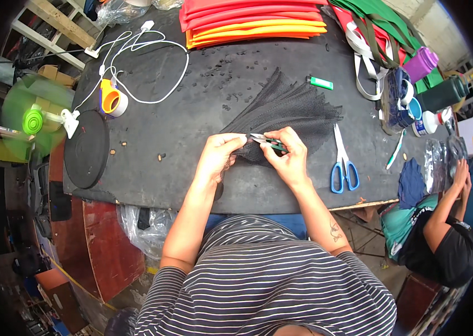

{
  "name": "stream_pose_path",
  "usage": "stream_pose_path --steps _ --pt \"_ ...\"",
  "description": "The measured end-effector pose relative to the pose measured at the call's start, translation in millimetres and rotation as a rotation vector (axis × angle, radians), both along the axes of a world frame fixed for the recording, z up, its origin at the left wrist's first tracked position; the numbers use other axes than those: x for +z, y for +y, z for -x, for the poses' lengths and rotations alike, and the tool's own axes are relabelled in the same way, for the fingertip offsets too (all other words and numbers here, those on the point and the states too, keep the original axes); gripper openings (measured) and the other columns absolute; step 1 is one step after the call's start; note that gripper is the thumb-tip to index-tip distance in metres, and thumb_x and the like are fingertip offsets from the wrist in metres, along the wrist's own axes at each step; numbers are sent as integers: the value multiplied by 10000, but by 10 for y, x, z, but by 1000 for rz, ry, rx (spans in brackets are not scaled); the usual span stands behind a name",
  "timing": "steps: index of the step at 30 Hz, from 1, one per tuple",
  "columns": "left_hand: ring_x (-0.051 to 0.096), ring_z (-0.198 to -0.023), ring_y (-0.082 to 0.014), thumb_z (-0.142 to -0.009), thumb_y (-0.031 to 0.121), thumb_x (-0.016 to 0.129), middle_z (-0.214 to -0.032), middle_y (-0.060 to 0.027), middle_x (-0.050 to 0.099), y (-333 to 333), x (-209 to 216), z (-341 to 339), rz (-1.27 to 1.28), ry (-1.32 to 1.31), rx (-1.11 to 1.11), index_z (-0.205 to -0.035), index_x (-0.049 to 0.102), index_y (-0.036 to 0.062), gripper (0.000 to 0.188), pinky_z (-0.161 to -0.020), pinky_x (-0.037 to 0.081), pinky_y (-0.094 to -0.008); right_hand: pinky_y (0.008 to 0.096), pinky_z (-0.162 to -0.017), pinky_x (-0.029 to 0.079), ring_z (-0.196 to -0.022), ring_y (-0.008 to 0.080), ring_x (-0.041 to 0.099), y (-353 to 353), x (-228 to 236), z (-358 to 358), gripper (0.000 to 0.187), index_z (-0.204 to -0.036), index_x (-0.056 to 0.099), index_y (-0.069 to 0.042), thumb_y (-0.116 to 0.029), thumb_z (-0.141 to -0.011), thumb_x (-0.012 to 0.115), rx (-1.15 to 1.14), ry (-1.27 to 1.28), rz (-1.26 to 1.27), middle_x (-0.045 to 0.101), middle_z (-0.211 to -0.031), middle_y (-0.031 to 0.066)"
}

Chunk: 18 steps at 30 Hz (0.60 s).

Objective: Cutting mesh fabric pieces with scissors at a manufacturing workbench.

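Black mesh fabric lies gathered on the dark table, fanning out toward the far right. My left hand pinches its near corner between thumb and fingers. In my right hand is a pair of small thread snips, their pointed silver blades reaching left to the pinched edge. Whether the blades touch the mesh I cannot tell. Blue-handled scissors rest to the right of my right hand. A green lighter sits beyond the mesh.
Folded red and orange fabric is stacked at the far edge. A white cord, tape dispenser, black strap roll and green clip fan are at left. Bottles stand right, near another person. Small black scraps dot the table.
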<state>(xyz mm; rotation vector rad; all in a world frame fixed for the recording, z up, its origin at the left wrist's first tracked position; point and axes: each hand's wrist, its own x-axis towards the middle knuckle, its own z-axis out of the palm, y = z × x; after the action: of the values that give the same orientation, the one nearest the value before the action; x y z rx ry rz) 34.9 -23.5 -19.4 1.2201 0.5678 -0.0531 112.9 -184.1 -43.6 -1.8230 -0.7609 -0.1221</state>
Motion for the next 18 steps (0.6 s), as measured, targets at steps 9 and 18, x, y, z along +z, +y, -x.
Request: stream_pose_path --steps 9,18 --pt "344 -401 -2 -819 176 589 -563 63 520 -4 7 -3 17 -10 23 -900 654 37 174 -359 228 -167 192 -689 400 -750 58 497 15 17 21 261 -917 567 -33 -78 -686 681 103 388 -145 554 -824 -22" --pt "352 -411 -21 -801 162 603 -560 53 497 -119 -5 12 -255 -69 19 -926 661 19 199 -352 252 -191 187 -585 369 -625 57 442 186 23 -29 102 -805 622 2 -12 -712 660 119 275 -125 515 -699 -12"
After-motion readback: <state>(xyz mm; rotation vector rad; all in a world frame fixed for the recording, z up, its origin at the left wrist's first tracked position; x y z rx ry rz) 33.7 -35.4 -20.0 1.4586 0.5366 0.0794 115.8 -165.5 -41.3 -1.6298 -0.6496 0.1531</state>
